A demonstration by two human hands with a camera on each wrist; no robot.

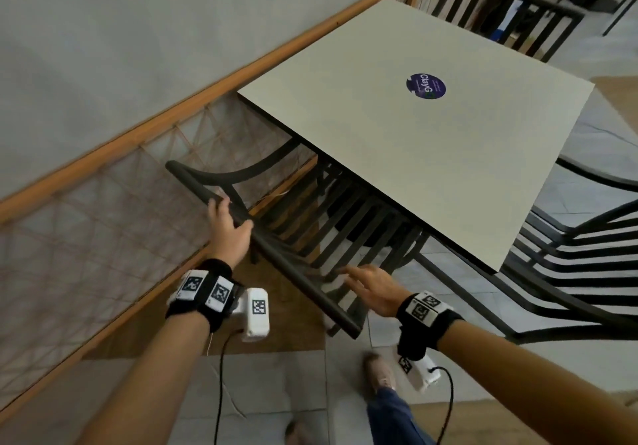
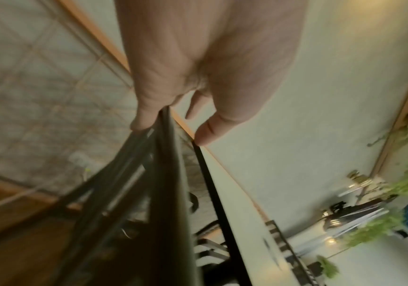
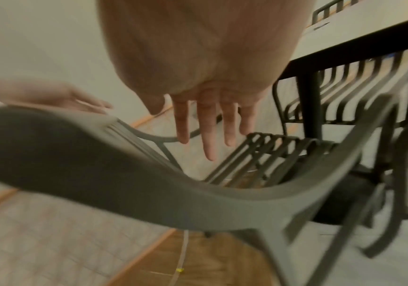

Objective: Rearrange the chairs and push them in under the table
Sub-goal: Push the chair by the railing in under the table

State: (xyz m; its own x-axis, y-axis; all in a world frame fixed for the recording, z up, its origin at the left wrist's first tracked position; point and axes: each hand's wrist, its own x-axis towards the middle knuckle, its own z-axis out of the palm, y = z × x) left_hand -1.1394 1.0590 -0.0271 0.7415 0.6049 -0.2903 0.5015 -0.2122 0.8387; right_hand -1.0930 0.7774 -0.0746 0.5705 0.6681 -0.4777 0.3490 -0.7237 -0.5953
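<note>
A black slatted metal chair stands with its seat under the cream square table, its back tilted toward me. My left hand rests on the left part of the chair's top rail, fingers fairly straight and thumb on the near side. In the right wrist view the same hand lies flat on the rail. My right hand hovers just past the rail's right end, fingers spread and straight, holding nothing. The table edge is right above the seat slats.
A second black slatted chair stands at the table's right side and a third at the far side. A wood-framed net railing runs along the left, close to the chair. My feet are on the floor behind it.
</note>
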